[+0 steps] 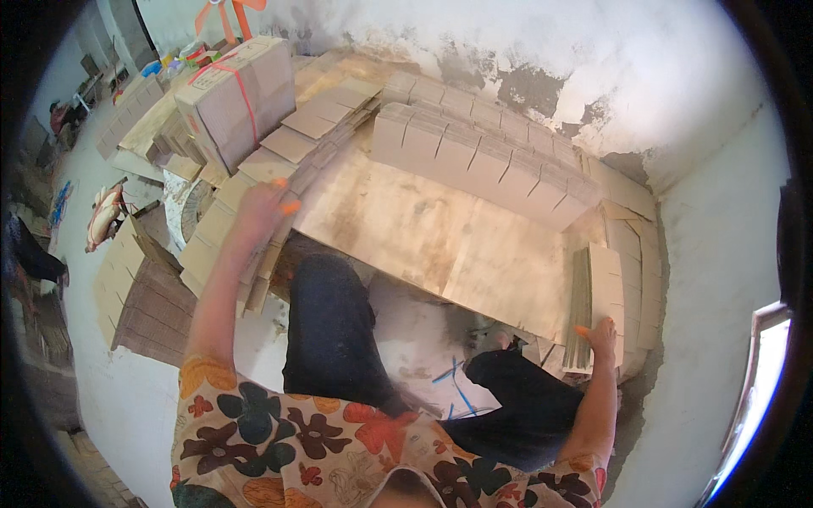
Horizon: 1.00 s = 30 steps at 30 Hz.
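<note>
My left hand [261, 208], slightly blurred, is over a long row of overlapping slotted cardboard dividers [288, 144] on the left. Orange covers show on two of its fingertips, which are apart, and I see nothing held between them. On the right, my right hand [602, 336] grips the near end of a stack of cardboard strips [603, 279] standing on edge. Its thumb, with an orange cover, is on the stack's left side, and the fingers lie over the right. Between the hands stretches a pale wooden board [423, 237].
A thick block of slotted cardboard [474, 161] stands along the board's back. A carton with red strapping [241, 102] is at the far left, near an orange fan [227, 17]. More dividers [144, 296] are stacked low on the left. Walls [711, 220] close in behind and right.
</note>
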Each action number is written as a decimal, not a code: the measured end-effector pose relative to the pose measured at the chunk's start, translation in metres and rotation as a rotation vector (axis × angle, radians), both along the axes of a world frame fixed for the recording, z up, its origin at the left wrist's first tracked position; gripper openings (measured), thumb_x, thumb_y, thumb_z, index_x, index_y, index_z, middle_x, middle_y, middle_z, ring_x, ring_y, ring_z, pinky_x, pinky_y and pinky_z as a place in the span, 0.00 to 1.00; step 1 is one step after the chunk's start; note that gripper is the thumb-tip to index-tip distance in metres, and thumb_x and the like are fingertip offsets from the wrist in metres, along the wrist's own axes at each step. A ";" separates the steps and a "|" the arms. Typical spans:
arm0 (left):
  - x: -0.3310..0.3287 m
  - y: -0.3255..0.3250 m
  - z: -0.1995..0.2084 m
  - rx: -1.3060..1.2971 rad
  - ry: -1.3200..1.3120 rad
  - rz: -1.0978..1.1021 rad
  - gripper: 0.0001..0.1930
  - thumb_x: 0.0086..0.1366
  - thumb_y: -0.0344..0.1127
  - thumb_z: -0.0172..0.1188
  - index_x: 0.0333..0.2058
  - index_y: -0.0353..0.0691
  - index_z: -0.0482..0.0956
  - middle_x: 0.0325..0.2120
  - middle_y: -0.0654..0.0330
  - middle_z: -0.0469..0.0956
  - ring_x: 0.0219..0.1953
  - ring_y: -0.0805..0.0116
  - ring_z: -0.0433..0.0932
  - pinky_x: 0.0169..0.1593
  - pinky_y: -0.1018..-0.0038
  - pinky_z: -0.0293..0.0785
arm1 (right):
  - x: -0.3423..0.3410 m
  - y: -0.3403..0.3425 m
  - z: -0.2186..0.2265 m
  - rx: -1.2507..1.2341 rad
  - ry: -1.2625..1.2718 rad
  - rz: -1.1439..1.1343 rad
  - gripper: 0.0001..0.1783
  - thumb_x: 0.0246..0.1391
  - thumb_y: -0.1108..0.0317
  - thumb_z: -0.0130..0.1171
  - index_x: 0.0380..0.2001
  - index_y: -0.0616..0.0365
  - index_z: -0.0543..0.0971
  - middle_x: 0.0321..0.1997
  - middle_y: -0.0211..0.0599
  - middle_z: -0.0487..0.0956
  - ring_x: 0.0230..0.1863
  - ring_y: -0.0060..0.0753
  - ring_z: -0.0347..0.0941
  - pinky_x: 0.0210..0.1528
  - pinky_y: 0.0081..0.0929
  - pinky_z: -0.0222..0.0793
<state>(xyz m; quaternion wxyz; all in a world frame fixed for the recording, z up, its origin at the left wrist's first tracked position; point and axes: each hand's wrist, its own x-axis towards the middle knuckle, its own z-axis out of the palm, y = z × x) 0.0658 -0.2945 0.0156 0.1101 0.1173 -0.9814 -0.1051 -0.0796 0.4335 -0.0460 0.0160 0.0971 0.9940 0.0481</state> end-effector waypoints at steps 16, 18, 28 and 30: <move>0.045 0.138 -0.033 0.198 0.144 -0.353 0.18 0.60 0.50 0.59 0.33 0.39 0.77 0.25 0.55 0.77 0.35 0.54 0.75 0.45 0.63 0.69 | -0.029 0.071 -0.025 0.038 -0.025 0.174 0.07 0.48 0.76 0.52 0.33 0.63 0.70 0.32 0.51 0.71 0.33 0.45 0.68 0.35 0.36 0.64; 0.047 0.138 -0.040 0.182 0.165 -0.344 0.18 0.60 0.50 0.59 0.34 0.39 0.78 0.25 0.55 0.77 0.35 0.54 0.75 0.45 0.63 0.69 | -0.033 0.064 -0.025 -0.026 0.014 0.176 0.09 0.39 0.75 0.57 0.24 0.65 0.68 0.28 0.52 0.69 0.31 0.51 0.67 0.33 0.43 0.61; 0.040 0.137 -0.029 0.262 0.020 -0.283 0.21 0.59 0.54 0.59 0.35 0.39 0.79 0.25 0.52 0.77 0.31 0.51 0.76 0.40 0.62 0.71 | -0.017 0.058 -0.002 -0.255 0.436 0.163 0.24 0.47 0.70 0.57 0.50 0.61 0.70 0.38 0.56 0.76 0.37 0.51 0.72 0.36 0.41 0.65; 0.035 0.140 -0.031 0.369 0.004 -0.213 0.22 0.58 0.54 0.60 0.36 0.38 0.79 0.25 0.51 0.78 0.31 0.53 0.77 0.38 0.62 0.72 | -0.005 -0.013 0.067 -0.503 0.375 0.121 0.34 0.56 0.73 0.49 0.67 0.57 0.57 0.55 0.58 0.72 0.53 0.47 0.72 0.49 0.36 0.68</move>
